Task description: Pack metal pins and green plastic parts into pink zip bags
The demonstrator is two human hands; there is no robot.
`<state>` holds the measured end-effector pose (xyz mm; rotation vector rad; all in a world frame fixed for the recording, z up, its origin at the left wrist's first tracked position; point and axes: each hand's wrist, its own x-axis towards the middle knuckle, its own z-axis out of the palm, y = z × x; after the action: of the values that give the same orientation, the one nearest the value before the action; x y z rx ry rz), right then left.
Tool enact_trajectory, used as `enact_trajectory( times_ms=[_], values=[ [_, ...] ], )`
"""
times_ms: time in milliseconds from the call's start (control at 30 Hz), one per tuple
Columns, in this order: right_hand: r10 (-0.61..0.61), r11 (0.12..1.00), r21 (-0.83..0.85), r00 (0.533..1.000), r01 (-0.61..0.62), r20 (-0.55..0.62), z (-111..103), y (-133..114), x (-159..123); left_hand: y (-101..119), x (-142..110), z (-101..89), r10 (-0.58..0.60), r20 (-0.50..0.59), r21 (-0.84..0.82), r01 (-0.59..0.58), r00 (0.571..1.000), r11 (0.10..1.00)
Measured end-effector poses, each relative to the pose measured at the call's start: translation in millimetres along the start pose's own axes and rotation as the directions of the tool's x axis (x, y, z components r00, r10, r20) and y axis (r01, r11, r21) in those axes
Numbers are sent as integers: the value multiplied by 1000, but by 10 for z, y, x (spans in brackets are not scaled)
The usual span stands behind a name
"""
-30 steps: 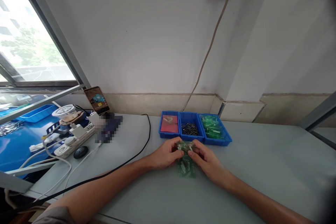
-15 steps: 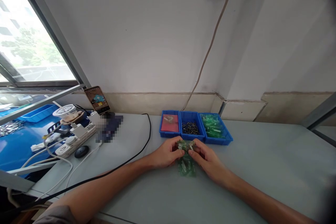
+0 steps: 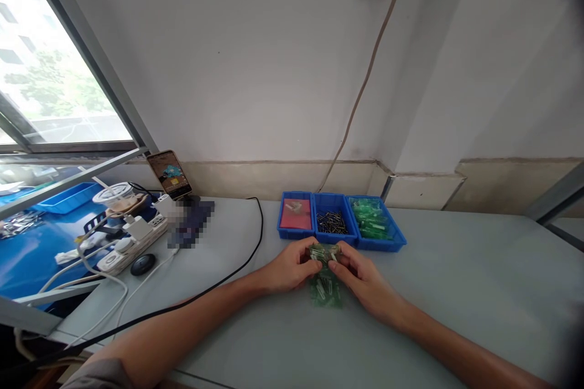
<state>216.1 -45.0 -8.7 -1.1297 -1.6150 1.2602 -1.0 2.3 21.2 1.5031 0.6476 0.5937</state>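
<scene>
Between my hands is a clear green plastic bag with small metal and pale pieces inside, too small to name. My left hand pinches its upper left side, thumb on top. On the opposite side my right hand grips the upper right part between thumb and fingers. The bag's lower end hangs toward me over the grey table. Just beyond the hands stand three blue bins: one with a pink-red sheet and small pale pieces, one with dark screws, one with green bags.
A black cable crosses the table by my left forearm. At the left are a power strip with plugs, a black mouse-like object, a propped phone and a lidded cup. A wall rises behind the bins.
Both hands keep their hold on the green bag with almost no movement. The whole view shifts very slightly.
</scene>
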Motion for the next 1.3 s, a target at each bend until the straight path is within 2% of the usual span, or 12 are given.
enact_trajectory(
  times_ms=[567, 1300],
  values=[
    [6, 1000, 12, 1000, -6, -26, 9, -38, -10, -23, 5, -11, 6, 4, 3, -6, 1000, 1000],
    [-3, 1000, -4, 1000, 3, 8, -3, 24, 1, -24, 10, -9, 8, 10, -4, -7, 1000, 1000]
  ],
)
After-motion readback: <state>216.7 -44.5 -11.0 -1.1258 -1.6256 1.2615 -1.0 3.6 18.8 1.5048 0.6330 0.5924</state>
